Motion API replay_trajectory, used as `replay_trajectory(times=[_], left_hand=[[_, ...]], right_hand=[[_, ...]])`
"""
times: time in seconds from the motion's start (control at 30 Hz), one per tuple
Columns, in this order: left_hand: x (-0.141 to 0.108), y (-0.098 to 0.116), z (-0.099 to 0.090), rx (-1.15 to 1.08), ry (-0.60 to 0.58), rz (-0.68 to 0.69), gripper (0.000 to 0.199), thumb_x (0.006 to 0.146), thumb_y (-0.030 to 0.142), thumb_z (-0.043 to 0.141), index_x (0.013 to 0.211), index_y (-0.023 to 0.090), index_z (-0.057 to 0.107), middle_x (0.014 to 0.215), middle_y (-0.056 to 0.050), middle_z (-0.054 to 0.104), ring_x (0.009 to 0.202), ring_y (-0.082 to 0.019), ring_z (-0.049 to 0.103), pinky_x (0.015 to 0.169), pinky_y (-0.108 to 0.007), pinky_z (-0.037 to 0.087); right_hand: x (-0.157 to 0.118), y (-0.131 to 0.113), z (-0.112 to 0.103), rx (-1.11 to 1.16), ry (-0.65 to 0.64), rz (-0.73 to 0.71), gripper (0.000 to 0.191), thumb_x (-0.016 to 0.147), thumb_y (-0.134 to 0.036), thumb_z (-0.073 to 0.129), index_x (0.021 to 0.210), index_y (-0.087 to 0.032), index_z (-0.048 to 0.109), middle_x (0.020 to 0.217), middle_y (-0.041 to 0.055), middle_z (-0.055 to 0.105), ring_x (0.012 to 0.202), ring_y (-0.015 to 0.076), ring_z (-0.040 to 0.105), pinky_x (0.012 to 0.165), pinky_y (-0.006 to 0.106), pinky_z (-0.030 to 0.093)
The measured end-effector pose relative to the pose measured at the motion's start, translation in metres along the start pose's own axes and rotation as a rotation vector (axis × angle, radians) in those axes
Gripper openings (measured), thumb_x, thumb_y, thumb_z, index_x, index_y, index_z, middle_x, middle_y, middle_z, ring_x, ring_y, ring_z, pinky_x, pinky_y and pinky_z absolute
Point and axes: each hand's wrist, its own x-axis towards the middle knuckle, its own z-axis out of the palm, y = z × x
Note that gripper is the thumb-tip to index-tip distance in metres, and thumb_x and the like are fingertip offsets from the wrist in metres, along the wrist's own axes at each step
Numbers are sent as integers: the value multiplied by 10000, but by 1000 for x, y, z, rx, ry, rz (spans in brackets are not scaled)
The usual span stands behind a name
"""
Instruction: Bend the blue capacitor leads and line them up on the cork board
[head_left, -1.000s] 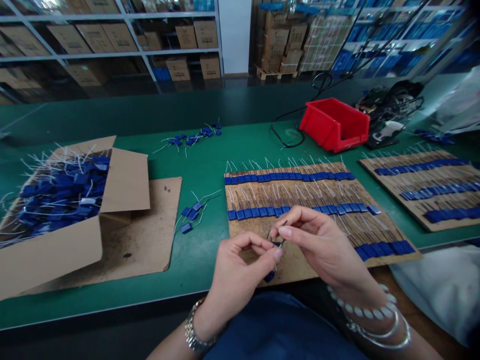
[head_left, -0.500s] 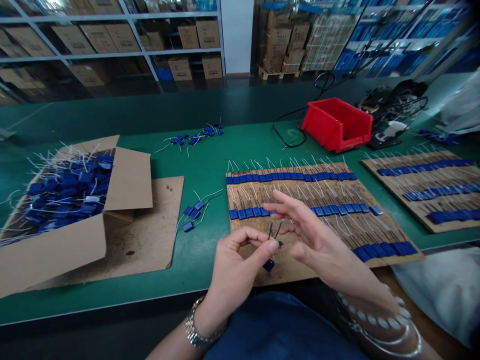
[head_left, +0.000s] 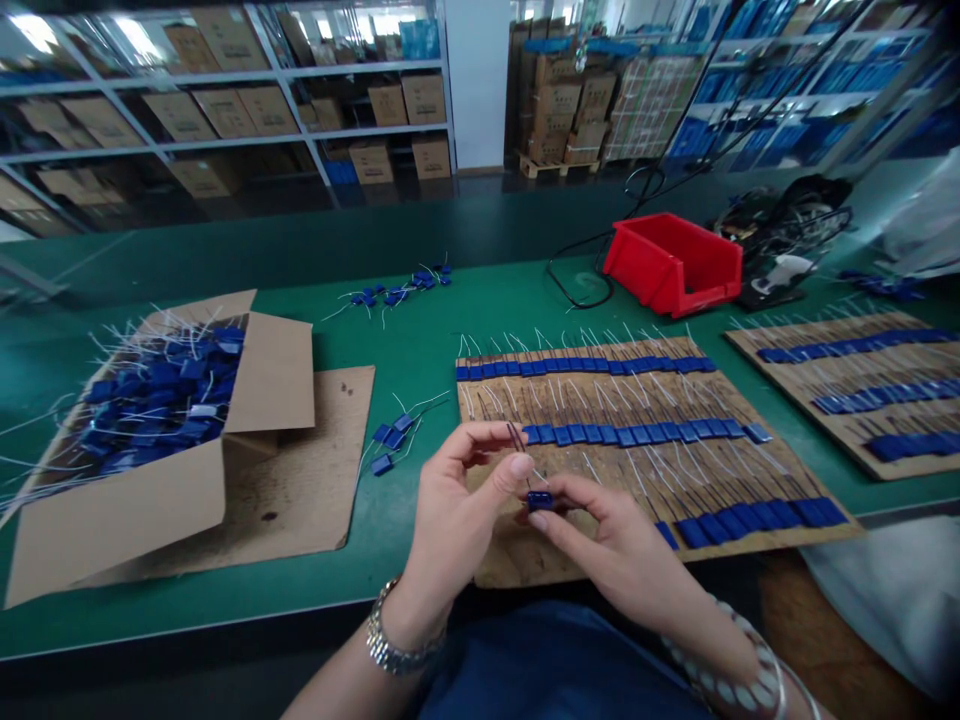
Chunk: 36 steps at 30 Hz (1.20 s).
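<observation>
My left hand [head_left: 456,515] is closed, thumb and fingers pinching the dark wire leads of a small blue box-shaped capacitor [head_left: 539,501]. The capacitor's body hangs below that pinch, and my right hand [head_left: 619,540] grips it between thumb and fingertips. Both hands are above the front left part of a brown board [head_left: 525,565]. Rows of similar blue capacitors [head_left: 577,433] lie on this board, their pale and dark leads pointing away from me. Part of the middle row is hidden behind my left hand.
An open cardboard box [head_left: 120,520] full of blue capacitors stands at the left on a flat cardboard sheet [head_left: 330,500]. Loose capacitors [head_left: 394,434] lie beside it. A red bin [head_left: 660,275] with black cable stands at the back; a second filled board [head_left: 847,430] is at the right.
My right hand, open and apart before, has moved down and left and closed on the capacitor's body. My left hand still pinches the leads. The view has tilted slightly upward.
</observation>
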Motion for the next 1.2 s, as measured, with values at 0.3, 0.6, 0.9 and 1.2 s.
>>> replay_trajectory(times=[0.3,0.6,0.9,1.2], left_hand=[[-2,-3,4,114,-9,20,215,845,374,780,798,190,678,872,10,675,881,-107,609,864,-226,466],[-8,-8,6,227,-130,-18,201,877,391,731,811,202,727,958,-18,703,975,-150,624,942,-263,441],[-2,-4,5,226,-128,-43,215,873,351,723,765,178,657,894,1,673,885,-110,597,850,-220,430],[2,-5,7,-7,-1,-80,184,868,348,745,840,192,652,876,32,636,861,-71,570,810,-152,450]], right_hand=[[-3,1,-6,71,21,-17,162,985,-333,596,1049,-240,711,953,-3,741,923,173,674,839,310,504],[-1,6,-9,305,-23,-25,216,1011,-369,573,989,-196,699,800,-8,673,810,150,621,813,302,462],[-2,3,-7,284,19,-7,216,1001,-365,574,980,-182,686,799,5,674,793,161,614,780,307,470],[-4,4,-5,1,59,-43,185,993,-335,564,905,-210,668,823,6,681,786,175,608,740,326,446]])
